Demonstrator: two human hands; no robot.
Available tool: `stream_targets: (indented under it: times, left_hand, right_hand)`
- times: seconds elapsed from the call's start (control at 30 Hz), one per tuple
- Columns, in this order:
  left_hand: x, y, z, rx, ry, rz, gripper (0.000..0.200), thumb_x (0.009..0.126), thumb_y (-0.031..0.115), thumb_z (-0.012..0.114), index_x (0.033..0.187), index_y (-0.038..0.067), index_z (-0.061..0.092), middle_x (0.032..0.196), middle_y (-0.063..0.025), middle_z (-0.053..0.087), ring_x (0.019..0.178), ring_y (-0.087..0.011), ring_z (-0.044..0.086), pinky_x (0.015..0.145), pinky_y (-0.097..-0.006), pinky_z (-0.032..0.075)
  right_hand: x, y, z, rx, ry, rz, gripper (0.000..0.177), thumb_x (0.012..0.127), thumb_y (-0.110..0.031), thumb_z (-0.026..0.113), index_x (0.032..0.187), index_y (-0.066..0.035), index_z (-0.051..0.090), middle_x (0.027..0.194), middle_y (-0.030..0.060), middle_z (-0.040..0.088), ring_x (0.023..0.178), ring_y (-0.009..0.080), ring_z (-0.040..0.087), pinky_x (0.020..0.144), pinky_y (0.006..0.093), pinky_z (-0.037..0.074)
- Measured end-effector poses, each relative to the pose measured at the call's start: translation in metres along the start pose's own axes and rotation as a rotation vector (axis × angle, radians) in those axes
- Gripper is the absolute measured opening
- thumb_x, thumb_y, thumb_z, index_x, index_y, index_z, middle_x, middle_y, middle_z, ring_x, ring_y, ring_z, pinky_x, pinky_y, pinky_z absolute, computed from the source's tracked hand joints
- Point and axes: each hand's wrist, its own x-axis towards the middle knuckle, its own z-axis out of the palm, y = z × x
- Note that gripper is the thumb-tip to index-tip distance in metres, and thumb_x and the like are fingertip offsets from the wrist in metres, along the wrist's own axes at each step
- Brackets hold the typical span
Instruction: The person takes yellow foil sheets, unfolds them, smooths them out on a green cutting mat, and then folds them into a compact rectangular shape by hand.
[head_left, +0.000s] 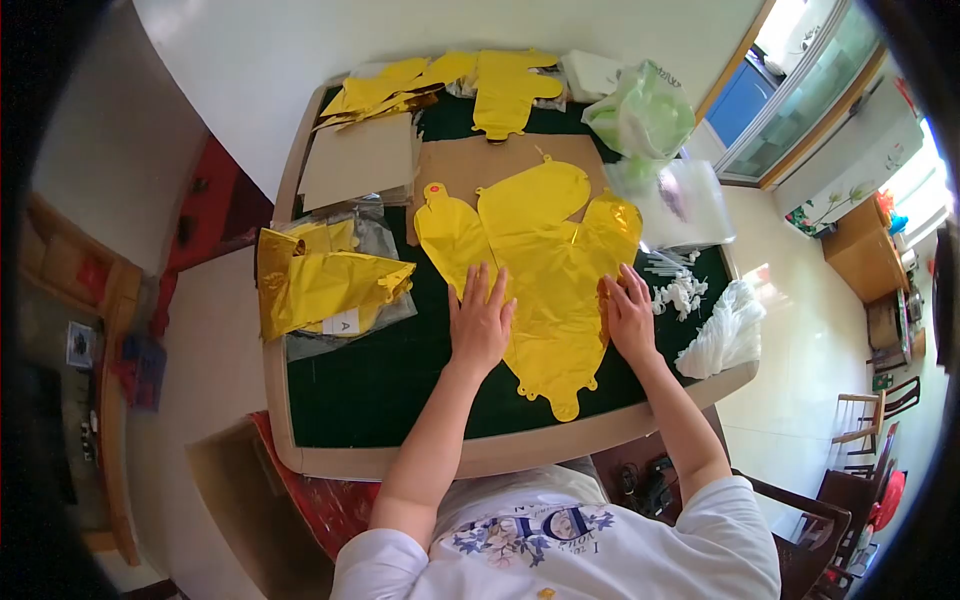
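Observation:
A flat, deflated gold foil balloon (550,270) with several rounded lobes lies spread on the green table top, its upper part over a brown cardboard sheet (450,160). My left hand (481,325) rests flat on the foil's left edge, fingers stretched out. At the right edge, my right hand (628,310) touches the foil with bent fingers; a folded bit of the foil shows beside its fingertips. Whether those fingers pinch the edge is hard to make out. A small red dot marks the balloon's upper left lobe.
Folded gold foil in a clear bag (335,290) lies at left. More gold foil sheets (505,90) and a cardboard stack (358,160) sit at the back. On the right are a green-white plastic bag (645,110), clear bags (690,205), small white pieces (680,295) and a white bundle (725,335).

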Motion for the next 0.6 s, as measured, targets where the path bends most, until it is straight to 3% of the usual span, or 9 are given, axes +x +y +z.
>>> stream_targets:
  times: [0.1, 0.3, 0.4, 0.6]
  left_hand:
    - [0.003, -0.007, 0.002, 0.0, 0.011, -0.012, 0.053, 0.097, 0.037, 0.045, 0.143, 0.013, 0.035, 0.151, -0.0176, 0.027, 0.142, -0.0327, 0.021, 0.112, -0.0586, 0.013]
    - [-0.003, 0.008, -0.003, 0.1, -0.076, 0.174, 0.062, 0.09, 0.05, 0.053, 0.143, 0.022, 0.039, 0.153, -0.0146, 0.023, 0.144, -0.0309, 0.016, 0.111, -0.0633, 0.008]
    - [-0.002, 0.009, -0.003, 0.158, -0.155, 0.119, 0.058, 0.091, 0.05, 0.052, 0.142, 0.024, 0.04, 0.154, -0.0138, 0.022, 0.144, -0.0301, 0.014, 0.111, -0.0639, 0.007]
    - [-0.003, 0.005, 0.007, 0.158, -0.123, 0.113, 0.059, 0.093, 0.053, 0.047, 0.143, 0.024, 0.038, 0.154, -0.0138, 0.022, 0.145, -0.0293, 0.011, 0.111, -0.0637, 0.004]
  right_hand:
    - [0.0, -0.001, -0.001, -0.008, -0.007, -0.004, 0.028, 0.085, -0.003, 0.057, 0.112, -0.004, 0.064, 0.13, 0.0191, 0.05, 0.122, 0.0367, 0.046, 0.102, 0.0442, 0.04]
    - [-0.001, 0.001, -0.001, 0.003, -0.008, -0.011, 0.026, 0.085, -0.004, 0.057, 0.11, -0.002, 0.065, 0.129, 0.019, 0.051, 0.122, 0.0363, 0.047, 0.102, 0.0436, 0.04]
    - [-0.002, 0.003, 0.0, 0.019, -0.013, -0.001, 0.027, 0.085, -0.006, 0.057, 0.111, -0.003, 0.064, 0.129, 0.0191, 0.051, 0.122, 0.0361, 0.046, 0.103, 0.0468, 0.038]
    - [-0.002, 0.002, 0.001, 0.017, -0.001, 0.017, 0.03, 0.084, -0.006, 0.058, 0.114, -0.003, 0.06, 0.127, 0.0186, 0.051, 0.121, 0.0358, 0.046, 0.102, 0.0459, 0.04]
